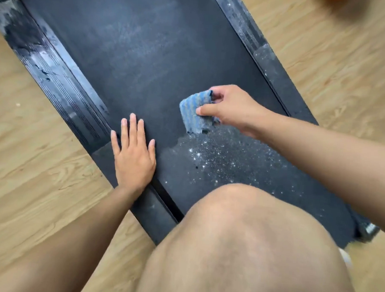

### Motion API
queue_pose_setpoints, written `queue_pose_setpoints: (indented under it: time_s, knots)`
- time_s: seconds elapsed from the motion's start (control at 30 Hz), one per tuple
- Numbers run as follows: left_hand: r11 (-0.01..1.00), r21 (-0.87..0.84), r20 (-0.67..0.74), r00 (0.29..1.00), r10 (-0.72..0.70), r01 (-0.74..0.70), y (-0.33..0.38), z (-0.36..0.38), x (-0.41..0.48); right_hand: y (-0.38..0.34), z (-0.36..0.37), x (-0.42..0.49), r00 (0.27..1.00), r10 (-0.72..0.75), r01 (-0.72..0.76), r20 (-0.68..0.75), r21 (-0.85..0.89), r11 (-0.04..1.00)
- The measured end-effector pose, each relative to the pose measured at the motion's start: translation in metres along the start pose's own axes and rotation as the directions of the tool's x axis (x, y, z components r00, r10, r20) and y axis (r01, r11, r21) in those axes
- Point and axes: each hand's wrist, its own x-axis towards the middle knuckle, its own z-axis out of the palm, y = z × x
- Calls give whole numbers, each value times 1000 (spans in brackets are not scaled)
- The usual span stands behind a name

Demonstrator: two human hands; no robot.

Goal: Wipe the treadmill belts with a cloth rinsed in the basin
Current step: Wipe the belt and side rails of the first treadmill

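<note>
One treadmill belt [146, 65] fills the view, a dark strip running from five o'clock up to eleven o'clock across a pale wooden floor [324, 74].

The right hand [233, 107] holds one blue striped cloth [193, 111] just above the centre. Thumb and fingers [221, 91] are curled around the folded pad, whose lower edge touches the belt. The left hand [134, 156] lies flat at nine o'clock, fingers straight and spread, with the palm over the belt's edge and the left side rail [56, 78]. It grips nothing.

A wet patch [220, 156] speckled with white grit sits at five o'clock from the cloth. A grey dust haze covers the belt toward twelve o'clock.

To wipe well, it seems best to press the cloth flatter and pull it in overlapping strokes from the dusty part toward the wet patch. The braced left hand can steady the body. The grit suggests the cloth will soon need a rinse.

Counted: one belt, two side rails, the right side rail [265, 56] at one o'clock, one cloth, two hands and one bare knee [249, 238] at six o'clock. No basin can be made out.
</note>
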Motion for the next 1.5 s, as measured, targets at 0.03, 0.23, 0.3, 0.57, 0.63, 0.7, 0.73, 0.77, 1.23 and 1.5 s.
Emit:
queue_pose_setpoints:
  time_s: [0.03,0.23,0.3,0.57,0.63,0.7,0.73,0.77,1.23,1.5]
  knots:
    - [1000,13,-7,1000,-3,3,1,0,-1,5,3,2,1000,-2,2,-5,-13,1000]
    - [1000,11,-7,1000,-11,11,3,0,-1,40,12,3,992,-93,76,-85,-189,979]
    - [1000,19,-50,999,-6,7,3,3,-2,48,18,4,986,-154,135,-69,-223,965]
    - [992,52,315,945,89,-111,-1,-51,-18,57,29,4,883,-462,419,-84,-305,856]
    - [964,174,391,913,119,-201,0,-84,-39,47,35,6,773,-633,558,-48,-425,713]
    - [973,209,384,923,13,-100,10,-96,-57,45,51,8,688,-720,639,89,-544,544]
    - [978,206,375,923,-83,4,19,-93,-64,48,62,9,675,-713,655,188,-598,462]
    - [972,182,368,907,-205,146,27,-85,-70,54,76,9,674,-674,668,301,-638,383]
    - [845,-274,-202,831,-518,460,65,62,-175,100,185,48,712,-549,608,438,-775,171]
    - [840,-282,-182,834,-521,463,68,52,-176,136,177,13,687,-593,629,421,-752,195]
